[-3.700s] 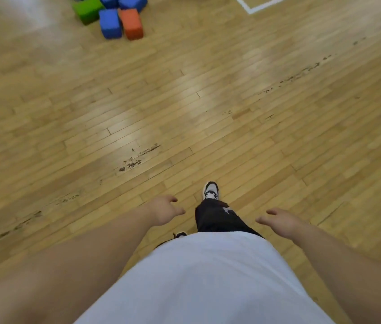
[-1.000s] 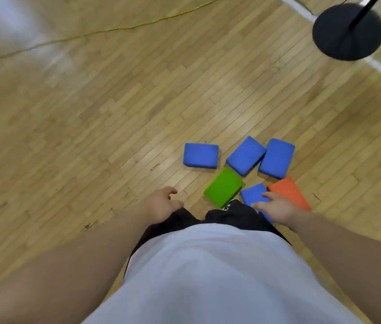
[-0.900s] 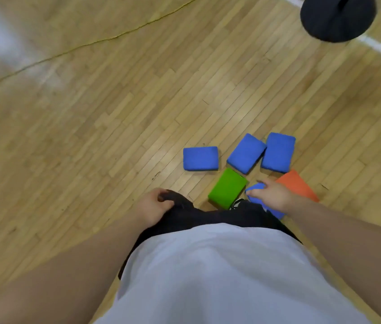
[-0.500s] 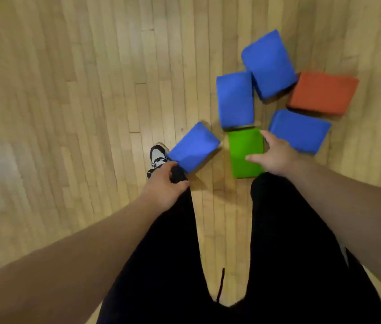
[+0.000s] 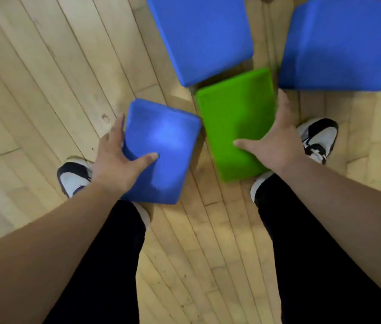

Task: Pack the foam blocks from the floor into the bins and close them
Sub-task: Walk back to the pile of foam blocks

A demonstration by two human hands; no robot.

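I am bent low over foam blocks on the wooden floor. My left hand [image 5: 112, 164] grips the near blue block [image 5: 161, 150], thumb on its top face and fingers down its left side. My right hand [image 5: 276, 146] holds the green block [image 5: 234, 118], thumb on top and fingers along its right edge. Two more blue blocks lie just beyond: one at top centre [image 5: 203, 36] and one at top right [image 5: 346, 43]. No bin is in view.
My feet in black-and-white shoes stand either side of the blocks, the left shoe [image 5: 72, 176] beside the near blue block and the right shoe [image 5: 318, 139] beside the green one. Bare plank floor [image 5: 44, 78] stretches to the left.
I have bent much closer to the floor. My left hand has closed round the near blue block and my right hand has moved onto the green block's right side.
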